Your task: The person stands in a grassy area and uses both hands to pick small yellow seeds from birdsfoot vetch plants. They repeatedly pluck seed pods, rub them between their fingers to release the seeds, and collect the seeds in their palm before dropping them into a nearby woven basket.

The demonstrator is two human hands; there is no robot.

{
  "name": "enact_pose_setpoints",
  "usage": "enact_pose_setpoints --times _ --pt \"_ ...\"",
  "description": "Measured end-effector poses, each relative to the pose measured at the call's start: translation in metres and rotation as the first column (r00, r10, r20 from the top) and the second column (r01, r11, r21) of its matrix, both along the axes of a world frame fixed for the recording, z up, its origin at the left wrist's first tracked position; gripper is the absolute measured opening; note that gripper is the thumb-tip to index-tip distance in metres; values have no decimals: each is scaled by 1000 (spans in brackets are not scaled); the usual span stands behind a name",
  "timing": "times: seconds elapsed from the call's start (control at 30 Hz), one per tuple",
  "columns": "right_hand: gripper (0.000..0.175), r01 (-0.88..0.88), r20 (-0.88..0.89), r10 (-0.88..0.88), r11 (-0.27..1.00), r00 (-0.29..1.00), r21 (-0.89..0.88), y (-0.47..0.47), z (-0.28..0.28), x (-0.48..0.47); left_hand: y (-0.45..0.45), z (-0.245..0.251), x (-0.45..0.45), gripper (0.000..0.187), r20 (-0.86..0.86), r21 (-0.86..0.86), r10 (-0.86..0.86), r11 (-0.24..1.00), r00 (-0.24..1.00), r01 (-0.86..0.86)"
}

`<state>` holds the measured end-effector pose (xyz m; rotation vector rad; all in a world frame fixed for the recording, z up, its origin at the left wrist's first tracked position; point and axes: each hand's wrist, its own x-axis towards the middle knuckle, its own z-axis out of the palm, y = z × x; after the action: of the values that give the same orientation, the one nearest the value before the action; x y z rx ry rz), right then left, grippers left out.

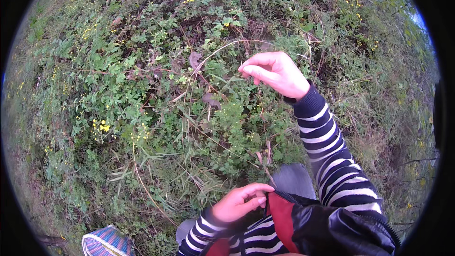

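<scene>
My right hand (275,73) is raised over green leafy plants, its thumb and forefinger brought together near a thin stem; whether it pinches anything is too small to tell. Lower down, my left hand (243,202) is by the open front edge of a black jacket with a red lining (280,217), fingers curled and the forefinger at the zip edge. I cannot tell if it grips the jacket. Both arms wear dark sleeves with white stripes. Small yellow flowers (104,127) grow among the leaves at left.
A woven blue and pink basket (108,242) stands on the ground at the lower left. Long dry stems (142,181) arch through the undergrowth. A grey trouser leg (293,181) shows below my right arm, and dry curled leaves (211,100) hang among the plants.
</scene>
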<state>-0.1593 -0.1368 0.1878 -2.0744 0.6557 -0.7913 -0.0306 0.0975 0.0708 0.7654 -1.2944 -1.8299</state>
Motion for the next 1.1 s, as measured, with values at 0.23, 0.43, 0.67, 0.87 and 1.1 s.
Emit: enact_pose_setpoints --times 0.23,0.43,0.67,0.87,1.1 --pt "26 297 109 -312 945 944 136 -75 -28 -25 6 -70 -26 24 -81 351 -51 933 995 76" --pt "29 360 138 -363 932 921 43 -126 -38 1 15 -116 -21 25 -8 482 -295 836 956 262" --pt "47 501 101 -532 695 841 -516 -155 -39 49 16 -133 -23 28 -83 417 -304 855 949 310" --pt "23 528 127 -552 668 824 -524 -160 -38 61 14 -129 -21 28 -108 431 -234 865 966 257" --pt "17 550 133 -623 546 771 -632 -150 -31 58 13 -123 -19 28 -141 425 -216 868 966 256"
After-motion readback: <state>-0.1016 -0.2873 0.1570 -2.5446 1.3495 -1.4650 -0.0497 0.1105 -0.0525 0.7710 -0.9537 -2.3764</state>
